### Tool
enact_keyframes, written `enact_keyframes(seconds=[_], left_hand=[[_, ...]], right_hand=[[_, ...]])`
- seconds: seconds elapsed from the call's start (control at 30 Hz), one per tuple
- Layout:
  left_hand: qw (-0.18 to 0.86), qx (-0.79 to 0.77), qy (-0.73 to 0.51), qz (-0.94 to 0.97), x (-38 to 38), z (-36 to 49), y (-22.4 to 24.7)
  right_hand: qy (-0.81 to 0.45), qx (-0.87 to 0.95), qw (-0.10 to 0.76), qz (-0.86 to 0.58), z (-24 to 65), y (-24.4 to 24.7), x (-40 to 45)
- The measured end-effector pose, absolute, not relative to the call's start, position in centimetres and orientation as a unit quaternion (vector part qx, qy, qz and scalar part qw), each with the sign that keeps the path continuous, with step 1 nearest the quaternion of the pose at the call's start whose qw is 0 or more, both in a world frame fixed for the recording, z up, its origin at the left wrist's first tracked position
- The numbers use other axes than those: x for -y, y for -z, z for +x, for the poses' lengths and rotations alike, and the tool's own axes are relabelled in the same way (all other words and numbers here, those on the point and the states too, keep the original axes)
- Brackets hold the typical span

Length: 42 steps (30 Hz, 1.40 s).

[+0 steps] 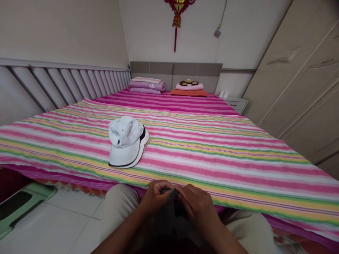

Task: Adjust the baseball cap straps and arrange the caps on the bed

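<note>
Both hands are close together over my lap, at the near edge of the bed. My left hand (158, 198) pinches a grey strap-like piece of a dark item (172, 195) between thumb and fingers. Beside it, my right hand (197, 201) has its fingers closed at the other side of the same piece. Most of that dark item hangs in shadow below the hands, so its kind cannot be made out. On the bed, ahead and to the left, lie stacked white caps (124, 141), the top one with a small dark emblem and dark brim edging.
A striped sheet (212, 144) covers the bed. Folded purple bedding (147, 85) and a pink and orange stack (188, 87) lie by the headboard (159, 68). A green stool (29, 203) stands at lower left, a white nightstand (235, 103) at far right, near the wardrobe (299, 81).
</note>
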<state>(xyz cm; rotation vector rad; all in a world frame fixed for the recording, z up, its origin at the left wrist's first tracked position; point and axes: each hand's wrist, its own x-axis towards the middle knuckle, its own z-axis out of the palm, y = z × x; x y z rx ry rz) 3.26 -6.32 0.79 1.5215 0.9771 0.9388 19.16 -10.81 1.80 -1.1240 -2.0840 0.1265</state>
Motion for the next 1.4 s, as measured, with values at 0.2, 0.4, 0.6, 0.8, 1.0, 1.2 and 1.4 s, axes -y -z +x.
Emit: enact_keyframes(seconds=[0.2,0.4,0.6,0.8,1.0,1.2,1.4], left_hand=[[0.479,-0.415,-0.37,0.679,6.4,3.2,-0.2],[0.474,-0.42,-0.367,0.681,6.6,3.2,-0.4],[0.518,-0.428,-0.381,0.635,6.6,3.5,-0.7],[0.627,-0.394,-0.396,0.543,6.8,3.7,-1.2],[0.674,-0.383,-0.395,0.492,6.6,3.8,-0.9],[0.684,-0.4,-0.386,0.472,6.2,3.8,-0.7],[0.647,-0.424,-0.377,0.508,6.4,3.9,-1.2]], right_hand=[[0.041,0.809,0.333,-0.482,18.5,-1.6,11.2],[0.052,0.815,0.329,-0.474,18.6,-2.0,11.2],[0.125,0.817,0.347,-0.443,18.5,-1.2,11.0],[-0.154,0.708,0.462,-0.512,18.2,-0.9,10.2],[-0.422,0.565,0.499,-0.504,18.5,-0.8,10.0],[0.086,0.815,0.383,-0.426,19.3,-1.7,10.6],[0.176,0.825,0.32,-0.431,19.1,-1.5,10.5]])
